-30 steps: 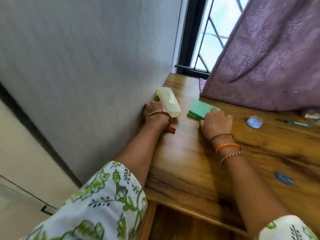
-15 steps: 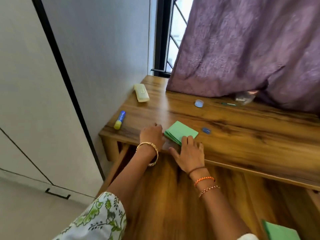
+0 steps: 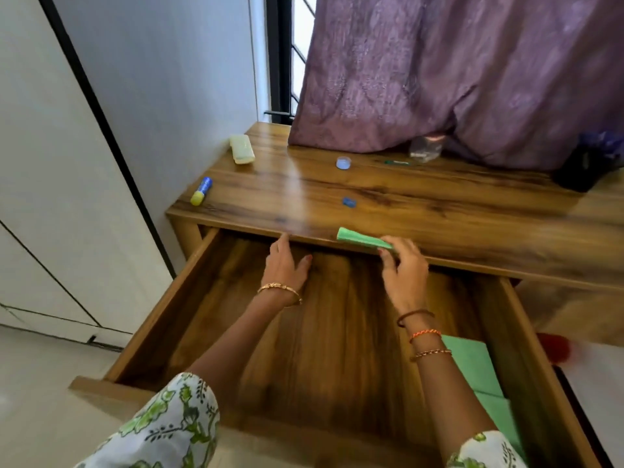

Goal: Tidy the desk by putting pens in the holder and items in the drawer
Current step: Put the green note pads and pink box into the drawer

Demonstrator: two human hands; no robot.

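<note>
My right hand [image 3: 401,268] pinches a green paper pad [image 3: 361,238] at the wooden desk's [image 3: 439,211] front edge, above the pulled-out drawer [image 3: 189,292]. My left hand [image 3: 285,263] hovers over the drawer with relaxed fingers, one fingertip touching the desk's edge. More green paper [image 3: 476,369] lies in the drawer's right side. On the desk top lie a blue and yellow glue stick [image 3: 201,191], a pale yellow case [image 3: 241,148], a small blue eraser [image 3: 349,202], a round blue lid [image 3: 344,162] and a green pen [image 3: 397,162].
A purple curtain [image 3: 456,69] hangs over the desk's back edge, with a clear jar [image 3: 426,148] under its hem. A dark holder [image 3: 579,170] stands at the far right. A white wall and cabinet [image 3: 67,163] close in on the left.
The green pad has been slid from the desk top to its front edge and lifted in my right hand. My left hand came off the desk. The view has pulled back over the drawer.
</note>
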